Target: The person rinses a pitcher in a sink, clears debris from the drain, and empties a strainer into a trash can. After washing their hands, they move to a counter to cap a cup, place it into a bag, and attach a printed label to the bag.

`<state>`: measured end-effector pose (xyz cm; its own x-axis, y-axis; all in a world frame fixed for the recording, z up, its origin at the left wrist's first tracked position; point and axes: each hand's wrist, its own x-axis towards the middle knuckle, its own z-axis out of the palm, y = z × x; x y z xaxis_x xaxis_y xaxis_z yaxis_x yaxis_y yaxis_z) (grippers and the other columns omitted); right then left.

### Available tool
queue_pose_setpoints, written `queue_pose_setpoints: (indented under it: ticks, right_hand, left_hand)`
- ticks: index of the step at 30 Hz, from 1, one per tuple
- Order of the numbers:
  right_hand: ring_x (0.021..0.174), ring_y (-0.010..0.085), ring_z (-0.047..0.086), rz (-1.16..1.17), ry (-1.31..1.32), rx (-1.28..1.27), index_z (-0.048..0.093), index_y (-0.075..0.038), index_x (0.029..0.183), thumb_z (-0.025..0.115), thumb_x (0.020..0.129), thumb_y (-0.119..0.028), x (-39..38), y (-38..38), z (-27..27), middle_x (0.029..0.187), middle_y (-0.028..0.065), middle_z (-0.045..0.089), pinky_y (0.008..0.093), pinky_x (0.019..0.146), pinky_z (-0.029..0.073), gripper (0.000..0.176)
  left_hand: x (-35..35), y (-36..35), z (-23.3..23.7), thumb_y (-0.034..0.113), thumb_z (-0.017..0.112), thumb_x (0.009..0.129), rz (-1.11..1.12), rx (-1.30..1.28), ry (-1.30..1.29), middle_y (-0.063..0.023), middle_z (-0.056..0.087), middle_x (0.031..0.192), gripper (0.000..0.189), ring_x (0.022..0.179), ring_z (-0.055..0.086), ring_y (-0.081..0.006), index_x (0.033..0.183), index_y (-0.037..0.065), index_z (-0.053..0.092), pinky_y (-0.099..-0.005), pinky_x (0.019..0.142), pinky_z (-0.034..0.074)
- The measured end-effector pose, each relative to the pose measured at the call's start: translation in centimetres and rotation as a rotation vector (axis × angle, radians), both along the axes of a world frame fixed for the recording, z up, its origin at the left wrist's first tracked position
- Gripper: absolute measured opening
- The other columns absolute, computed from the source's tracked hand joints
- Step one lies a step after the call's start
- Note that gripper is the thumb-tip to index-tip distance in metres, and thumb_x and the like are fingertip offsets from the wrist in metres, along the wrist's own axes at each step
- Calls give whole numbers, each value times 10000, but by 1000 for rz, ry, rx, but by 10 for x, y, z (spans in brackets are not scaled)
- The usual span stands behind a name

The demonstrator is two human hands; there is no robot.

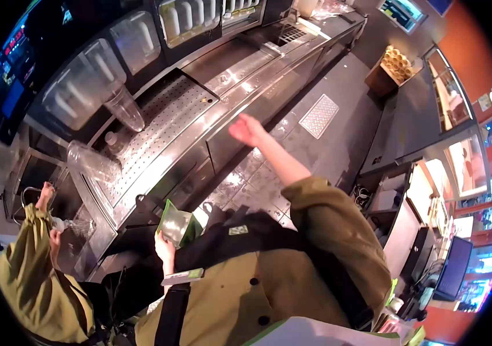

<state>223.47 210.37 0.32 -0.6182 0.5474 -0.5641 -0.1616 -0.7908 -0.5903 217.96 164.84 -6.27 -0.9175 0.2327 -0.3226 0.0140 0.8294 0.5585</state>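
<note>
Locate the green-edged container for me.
In the head view, the green-edged container is left of and below the centre, in the person's left hand, beside the black apron.

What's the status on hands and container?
Left hand: holding green-edged container. Right hand: looks empty, raised in front of counter. Co-worker close on left.

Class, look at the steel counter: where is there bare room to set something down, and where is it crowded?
The perforated grey metal tray has bare room between the tall clear plastic container and the tray's right end. Its left end is crowded: that container, a small clear plastic vessel and a wide clear plastic container sit close together.
</note>
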Motion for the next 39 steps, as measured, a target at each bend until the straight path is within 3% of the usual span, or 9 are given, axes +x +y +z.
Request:
queue_pose_setpoints:
  ticks: [3, 6, 7, 14, 22, 24, 25, 35, 39]
  right_hand:
    - [854, 284, 522, -52, -82, 312, 478, -3, 928, 543, 809, -286, -68, 91, -2, 990, 176, 511, 416, 753, 457, 313]
    - [778, 283, 526, 135, -596, 603, 498, 30, 849, 505, 791, -283, -163, 183, -55, 822, 128, 558, 362, 659, 443, 319]
    - [926, 271, 439, 187, -331, 462, 496, 1, 976, 531, 789, -358, -179, 215, -85, 1033, 168, 512, 394, 800, 372, 406]
    - [880, 271, 487, 363, -623, -175, 544, -29, 997, 562, 751, -314, -268, 278, -164, 995, 161, 541, 386, 739, 408, 377]
    - [690, 212, 587, 645, -496, 507, 573, -10, 888, 499, 753, -124, -299, 250, -62, 833, 132, 600, 323, 577, 459, 192]
    - [643, 197, 612, 654, -272, 520, 581, -5, 860, 483, 754, -77, -257, 210, -26, 792, 125, 615, 307, 537, 472, 161]
    - [580, 177, 590, 524, 131, 424, 538, 39, 878, 430, 742, -18, -227, 182, -20, 750, 150, 604, 272, 479, 435, 183]
    - [639, 102, 551, 1861, 647, 417, 508, -8, 977, 393, 783, 14, -39, -52, 42, 773, 59, 583, 235, 598, 444, 226]
    - [759, 222, 586, 1994, 1509, 821, 524, -11, 992, 394, 745, 47, 56, -199, 50, 838, 116, 589, 316, 693, 464, 285]
  left_hand:
    - [0, 12, -32, -12, 489, 679, 232, -52, 87, -198, 422, 1209, 484, 1086, 441, -309, 1160, 6, 442, -342, 902, 360]
    - [25, 22, -60, -11, 488, 679, 491, -117, 156, -194, 431, 1201, 495, 1061, 460, -309, 1170, 14, 438, -343, 885, 375]
    - [42, 27, -67, -11, 488, 679, 580, -150, 164, -193, 435, 1198, 499, 1052, 467, -308, 1174, 17, 437, -344, 879, 380]
    - [196, 70, -121, 6, 460, 672, 1031, -276, 226, -161, 470, 1181, 546, 1072, 453, -313, 1214, 71, 431, -336, 910, 345]
    - [248, 182, -22, -14, 438, 676, 1343, -149, 18, -168, 470, 1181, 527, 1085, 448, -302, 1199, 46, 437, -329, 913, 343]
    - [249, 202, 0, -19, 433, 677, 1365, -106, 15, -170, 470, 1182, 522, 1088, 447, -299, 1196, 40, 439, -327, 914, 342]
    - [248, 210, 11, -21, 430, 678, 1369, -86, 13, -170, 470, 1182, 520, 1089, 446, -298, 1194, 37, 440, -327, 915, 342]
    - [274, 184, 40, -21, 438, 698, 1217, -102, 232, -154, 525, 1119, 453, 1038, 496, -279, 1148, 19, 475, -318, 897, 365]
    - [289, 137, 55, 103, 535, 710, 1219, -266, -38, -114, 508, 1143, 435, 998, 514, -291, 1141, 105, 471, -381, 828, 421]
